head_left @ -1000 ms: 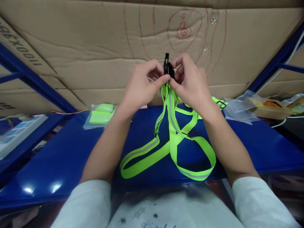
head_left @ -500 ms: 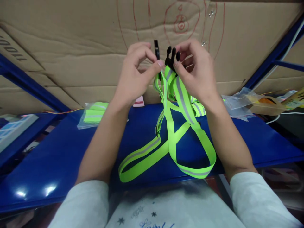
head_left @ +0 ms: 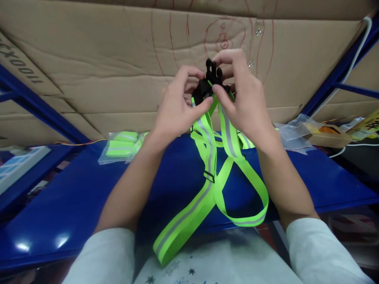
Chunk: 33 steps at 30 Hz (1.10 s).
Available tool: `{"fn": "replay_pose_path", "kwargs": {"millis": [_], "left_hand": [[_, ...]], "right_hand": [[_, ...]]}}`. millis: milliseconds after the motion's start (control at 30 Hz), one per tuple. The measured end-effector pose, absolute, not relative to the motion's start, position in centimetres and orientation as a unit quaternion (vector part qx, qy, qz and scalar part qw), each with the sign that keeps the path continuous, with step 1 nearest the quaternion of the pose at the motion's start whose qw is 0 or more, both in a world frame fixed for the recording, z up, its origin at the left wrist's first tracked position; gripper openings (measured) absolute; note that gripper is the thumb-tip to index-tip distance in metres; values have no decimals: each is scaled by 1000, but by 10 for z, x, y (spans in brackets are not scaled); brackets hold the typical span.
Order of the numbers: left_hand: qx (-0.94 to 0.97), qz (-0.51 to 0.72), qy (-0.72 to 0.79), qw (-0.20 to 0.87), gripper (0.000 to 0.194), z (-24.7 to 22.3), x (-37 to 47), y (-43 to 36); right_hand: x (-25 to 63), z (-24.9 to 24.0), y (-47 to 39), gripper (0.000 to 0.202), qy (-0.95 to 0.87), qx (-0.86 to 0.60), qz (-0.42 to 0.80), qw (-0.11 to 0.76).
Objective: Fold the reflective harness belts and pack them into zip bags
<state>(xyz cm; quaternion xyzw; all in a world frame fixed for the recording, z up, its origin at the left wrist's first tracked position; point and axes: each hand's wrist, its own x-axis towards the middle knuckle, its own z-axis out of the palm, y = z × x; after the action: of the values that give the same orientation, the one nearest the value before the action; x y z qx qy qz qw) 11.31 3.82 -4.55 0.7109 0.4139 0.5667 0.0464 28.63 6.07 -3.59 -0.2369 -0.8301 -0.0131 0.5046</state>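
Neon-green, grey-striped fabric straps [head_left: 228,136]: raised at the top, looping down over the blue surface [head_left: 74,185]
Black plastic pronged buckle half [head_left: 213,73]: unfastened, prongs up
Black plastic buckle piece [head_left: 201,90]: just beside it, tilted

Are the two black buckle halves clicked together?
No, the pronged half in the right hand points up with bare prongs, outside the socket half in the left hand.

Black socket half [head_left: 202,90] is pinched in left hand [head_left: 179,103]; pronged half [head_left: 214,74] is held in right hand [head_left: 246,96], prongs up. Neon-green reflective webbing [head_left: 208,146] is draped over blue table [head_left: 299,177]. Bagged green webbing [head_left: 122,145] is backed by red-marked cardboard [head_left: 118,47].
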Motion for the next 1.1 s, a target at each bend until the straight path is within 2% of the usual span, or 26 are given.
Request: {"fn": "replay_pose_path", "kwargs": {"millis": [67,133,300,467,567,833,1100], "left_hand": [[706,576,410,43,40,-46,111,42],[703,581,408,45,40,-47,109,45],[707,573,412,46,43,-45,105,43],[728,548,411,35,43,-45,105,41],[737,539,407,2,46,-46,104,43],[747,530,400,-38,52,-48,95,46],[748,530,395,-58,50,-48,97,46]], "right_hand": [[291,-34,66,37,-840,-210,-14,500],[294,-35,75,41,-828,-226,-66,508],[295,-45,99,66,-762,-281,-202,547],[291,-48,99,52,-758,-286,-250,531],[287,-48,99,55,-760,-288,-275,514],[295,-48,105,59,-743,-296,-266,538],[285,-51,111,50,-742,-264,-257,560]]}}
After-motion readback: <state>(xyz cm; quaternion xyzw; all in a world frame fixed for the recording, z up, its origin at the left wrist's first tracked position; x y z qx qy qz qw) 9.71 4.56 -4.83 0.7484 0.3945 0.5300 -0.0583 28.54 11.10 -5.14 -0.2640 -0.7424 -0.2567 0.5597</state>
